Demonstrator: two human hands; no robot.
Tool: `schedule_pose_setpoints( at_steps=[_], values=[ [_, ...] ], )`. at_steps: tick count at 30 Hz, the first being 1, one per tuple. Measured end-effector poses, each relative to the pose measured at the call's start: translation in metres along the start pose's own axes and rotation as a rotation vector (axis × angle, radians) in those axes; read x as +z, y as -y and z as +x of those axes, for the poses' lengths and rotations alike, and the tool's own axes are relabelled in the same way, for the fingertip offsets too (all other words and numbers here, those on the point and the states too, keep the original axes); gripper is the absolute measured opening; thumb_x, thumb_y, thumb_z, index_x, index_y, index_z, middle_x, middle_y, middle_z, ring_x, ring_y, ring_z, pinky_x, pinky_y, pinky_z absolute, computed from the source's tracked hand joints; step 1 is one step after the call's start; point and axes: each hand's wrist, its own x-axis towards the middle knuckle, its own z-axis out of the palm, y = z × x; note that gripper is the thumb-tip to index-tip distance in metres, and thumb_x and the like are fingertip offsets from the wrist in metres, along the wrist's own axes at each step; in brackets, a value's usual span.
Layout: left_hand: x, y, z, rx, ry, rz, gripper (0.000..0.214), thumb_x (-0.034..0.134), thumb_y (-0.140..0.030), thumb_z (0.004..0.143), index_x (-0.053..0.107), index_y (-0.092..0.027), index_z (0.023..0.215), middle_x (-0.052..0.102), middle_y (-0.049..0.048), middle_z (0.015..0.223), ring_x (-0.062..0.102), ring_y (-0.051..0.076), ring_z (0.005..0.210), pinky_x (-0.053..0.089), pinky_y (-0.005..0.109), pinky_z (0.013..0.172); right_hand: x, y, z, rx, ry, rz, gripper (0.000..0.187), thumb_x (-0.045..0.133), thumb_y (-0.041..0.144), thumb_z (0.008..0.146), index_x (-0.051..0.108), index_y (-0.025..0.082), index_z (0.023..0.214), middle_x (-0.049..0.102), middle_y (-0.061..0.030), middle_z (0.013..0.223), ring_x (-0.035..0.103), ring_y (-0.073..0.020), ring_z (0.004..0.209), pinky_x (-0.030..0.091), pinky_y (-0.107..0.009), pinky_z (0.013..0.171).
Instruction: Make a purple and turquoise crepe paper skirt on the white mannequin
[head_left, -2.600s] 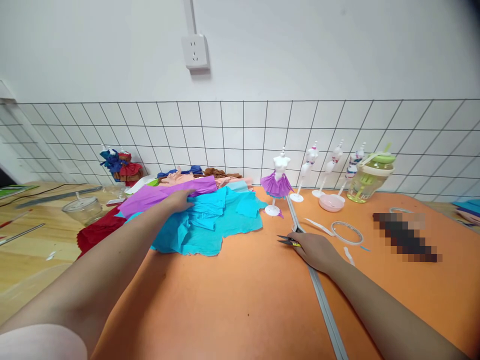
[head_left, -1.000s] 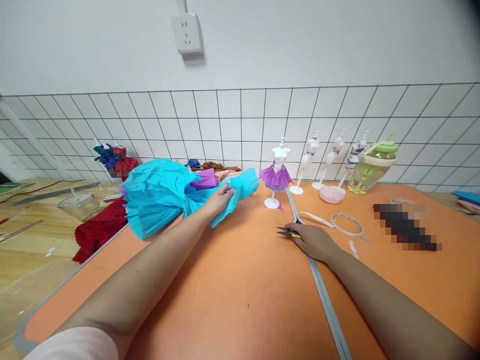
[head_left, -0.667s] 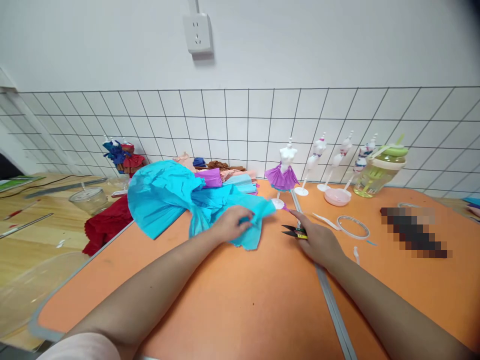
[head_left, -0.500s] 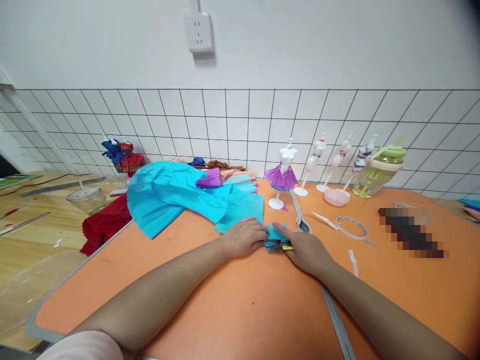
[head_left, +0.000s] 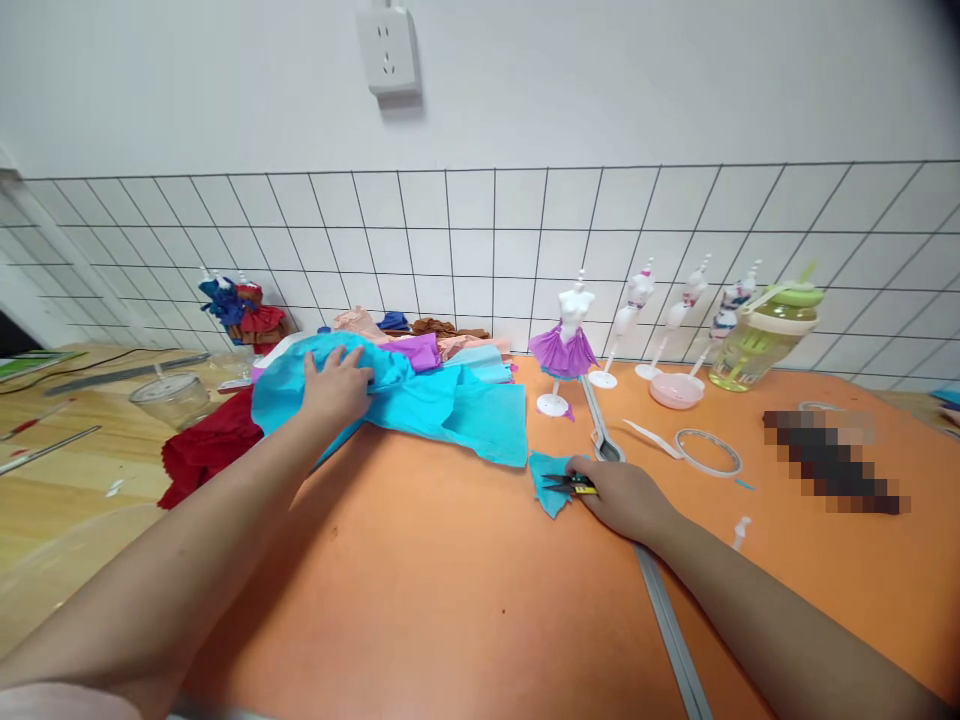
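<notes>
My left hand (head_left: 337, 388) rests with spread fingers on the large crumpled sheet of turquoise crepe paper (head_left: 480, 415) at the left of the orange table. In my right hand (head_left: 626, 500) is a small pair of scissors (head_left: 576, 485) with black and yellow parts, its blades pointing left. Under the blades lies a small cut piece of turquoise paper (head_left: 551, 508), apart from the large sheet; the right fingertips touch its edge. Beyond it stands a white mini dress form (head_left: 576, 312) wearing a purple paper skirt (head_left: 562, 350).
More dress forms (head_left: 634, 305) stand at the back right beside a pink dish (head_left: 676, 390) and a green-lidded bottle (head_left: 772, 335). A tape roll (head_left: 709, 452) lies at the right. Red paper (head_left: 214, 440) and a plastic cup (head_left: 171, 398) sit at the left, against a gridded wall (head_left: 517, 220).
My left hand has left the small piece and moved left onto the large turquoise sheet, which is flattened lower there. The small piece now lies separate. My right hand keeps the scissors nearly in place.
</notes>
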Motion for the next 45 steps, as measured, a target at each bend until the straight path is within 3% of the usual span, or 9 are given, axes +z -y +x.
schedule_pose_setpoints(
  at_steps=[4,6,10,16,22,28,33,39,45],
  values=[
    [0.005,-0.016,-0.038,0.166,0.071,0.0,0.022,0.056,-0.024,0.079,0.064,-0.02,0.099,0.067,0.0122,0.102,0.061,0.032,0.1,0.044,0.045,0.089,0.001,-0.001,0.002,-0.002,0.0,-0.001,0.026,0.046,0.025,0.085,0.057,0.028,0.108,0.072,-0.0026,0.096,0.064,-0.0227,0.084,0.026,-0.026,0.056],
    [0.004,-0.032,-0.063,0.31,0.214,-0.077,0.023,0.051,-0.035,0.083,0.064,-0.024,0.1,0.069,0.0097,0.093,0.064,0.03,0.087,0.046,0.04,0.076,0.003,-0.002,0.003,-0.011,-0.008,0.004,0.026,0.045,0.025,0.085,0.057,0.028,0.108,0.072,-0.0025,0.095,0.064,-0.0225,0.083,0.025,-0.026,0.056],
    [0.009,-0.047,-0.085,0.418,0.369,-0.307,0.037,0.04,-0.049,0.09,0.06,-0.034,0.116,0.07,0.0047,0.106,0.065,0.025,0.092,0.046,0.032,0.073,0.005,-0.005,0.003,-0.04,-0.013,-0.006,0.024,0.046,0.025,0.085,0.056,0.028,0.107,0.072,-0.002,0.096,0.064,-0.023,0.085,0.024,-0.026,0.056],
    [0.048,-0.045,-0.032,0.342,0.335,-0.168,0.045,0.033,-0.037,0.094,0.056,-0.03,0.131,0.065,0.0124,0.111,0.06,0.029,0.103,0.044,0.038,0.084,0.004,-0.002,0.002,-0.015,-0.006,-0.01,0.023,0.045,0.027,0.087,0.056,0.027,0.107,0.072,-0.003,0.093,0.064,-0.0228,0.081,0.023,-0.026,0.055],
    [0.081,-0.057,0.026,0.143,0.34,-0.175,0.061,0.029,-0.056,0.093,0.051,-0.02,0.137,0.05,0.0173,0.14,0.042,0.036,0.13,0.027,0.05,0.108,0.004,-0.002,0.002,-0.011,-0.017,0.004,0.023,0.045,0.025,0.088,0.057,0.027,0.108,0.072,-0.0021,0.096,0.065,-0.0211,0.083,0.026,-0.026,0.057],
    [0.094,-0.064,0.055,-0.061,0.279,-0.171,0.059,0.021,-0.049,0.096,0.064,-0.017,0.121,0.051,0.0171,0.139,0.038,0.039,0.13,0.028,0.053,0.104,0.002,-0.001,0.002,-0.022,-0.03,-0.005,0.022,0.047,0.023,0.085,0.057,0.026,0.105,0.072,-0.0025,0.094,0.064,-0.0214,0.081,0.023,-0.026,0.057],
    [0.104,-0.053,0.08,-0.177,0.258,-0.164,0.044,0.038,-0.033,0.091,0.063,-0.012,0.121,0.055,0.0236,0.132,0.045,0.042,0.122,0.035,0.055,0.096,0.006,-0.003,0.005,-0.046,-0.041,0.02,0.02,0.046,0.023,0.087,0.056,0.026,0.103,0.072,-0.0011,0.093,0.065,-0.021,0.082,0.024,-0.026,0.057],
    [0.11,-0.061,0.079,-0.126,0.219,-0.187,0.047,0.032,-0.035,0.093,0.062,-0.014,0.122,0.056,0.0178,0.133,0.051,0.035,0.119,0.038,0.044,0.097,0.007,-0.004,0.007,-0.03,-0.026,0.021,0.017,0.046,0.025,0.087,0.055,0.025,0.101,0.072,-0.0014,0.089,0.065,-0.0211,0.079,0.023,-0.026,0.056],
    [0.096,-0.082,0.05,-0.126,0.199,-0.158,0.041,0.035,-0.018,0.088,0.064,0.0,0.111,0.058,0.0303,0.122,0.051,0.04,0.117,0.038,0.049,0.093,0.007,-0.005,0.007,-0.035,-0.009,0.017,0.022,0.047,0.023,0.084,0.056,0.025,0.105,0.071,-0.0021,0.09,0.064,-0.021,0.08,0.023,-0.027,0.057]
  ],
)
